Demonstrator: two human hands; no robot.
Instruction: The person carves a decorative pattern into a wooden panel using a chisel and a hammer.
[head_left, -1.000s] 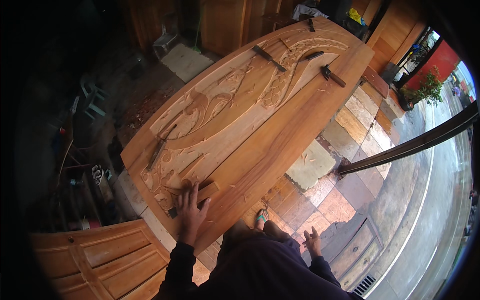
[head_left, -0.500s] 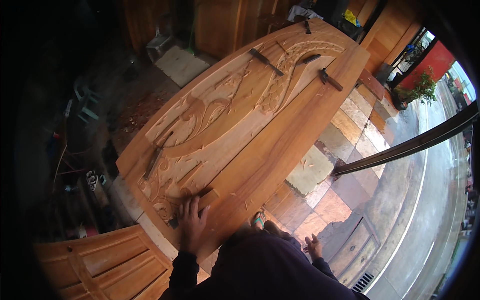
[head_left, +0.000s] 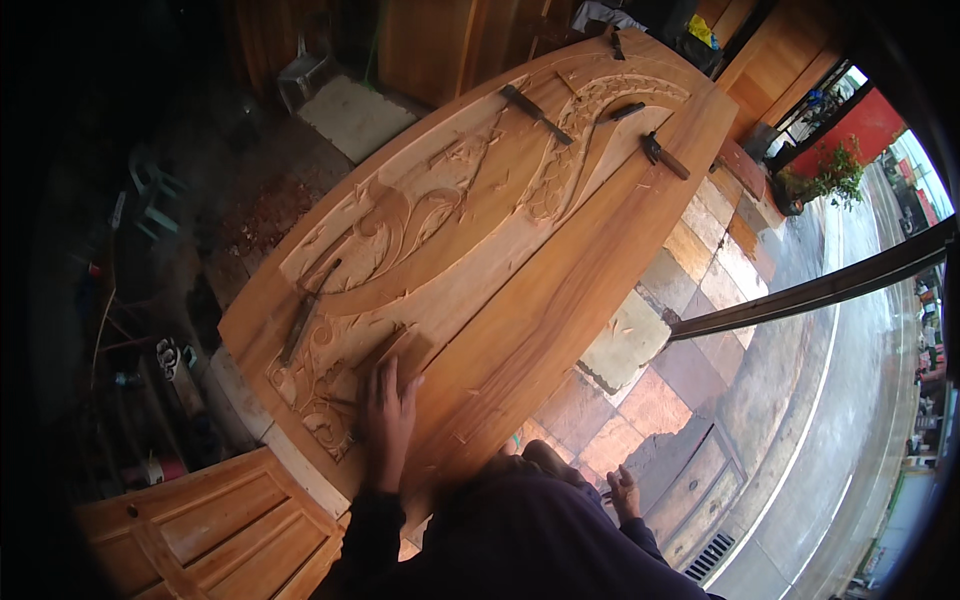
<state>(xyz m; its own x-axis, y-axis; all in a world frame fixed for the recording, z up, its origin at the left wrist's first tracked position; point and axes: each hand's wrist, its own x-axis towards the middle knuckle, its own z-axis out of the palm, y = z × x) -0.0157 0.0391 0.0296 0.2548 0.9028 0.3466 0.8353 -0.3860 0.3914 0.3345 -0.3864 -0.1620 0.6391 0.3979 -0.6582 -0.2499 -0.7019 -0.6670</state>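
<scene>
A large wooden door panel [head_left: 560, 290] with carved scrollwork lies before me. At its near left end my left hand [head_left: 388, 420] rests over the carving, its fingers against a small wooden block [head_left: 402, 345]; its grip is partly hidden. My right hand [head_left: 624, 492] hangs beside my body, off the panel, empty with fingers loosely bent apart. A thin, long tool [head_left: 308, 315] lies on the carving left of my left hand. Farther up the panel are a flat chisel [head_left: 537, 115], a dark-handled tool [head_left: 622, 113] and a hammer [head_left: 664, 157] with a wooden handle.
Another dark tool [head_left: 616, 45] lies at the panel's far end. A panelled wooden door [head_left: 210, 510] is at lower left. A green plastic stool [head_left: 155, 195] stands left. On the right are a slanting post [head_left: 800, 295], stone paving [head_left: 655, 405] and a potted plant [head_left: 840, 180].
My left hand has moved farther up the panel, and the wooden block has shifted with it. The fingers of my right hand have curled in a little. The view has shifted slightly.
</scene>
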